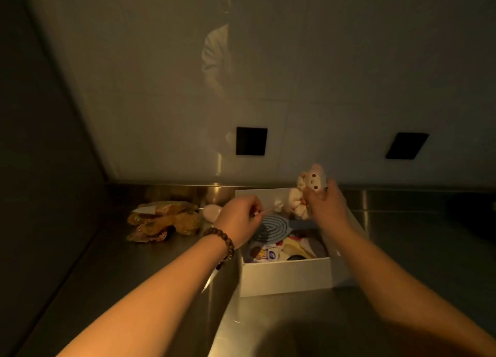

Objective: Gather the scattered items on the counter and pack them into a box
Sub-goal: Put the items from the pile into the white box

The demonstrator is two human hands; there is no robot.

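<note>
Holding one plush toy (311, 190) each — two hands over one box (285, 276).

We see a pale tiled wall (349, 61) rising along the far side, glossy enough to carry a dim reflection of a person (216, 58) in a light top. Two black square plates are set low in it: one (251, 141) near the middle, the other (406, 145) farther right. On the left a dark panel (40, 142) runs from near to far and meets the wall in a corner. A bracelet of brown wooden beads (221, 242) circles the left wrist. We cannot tell what the black plates are.
</note>
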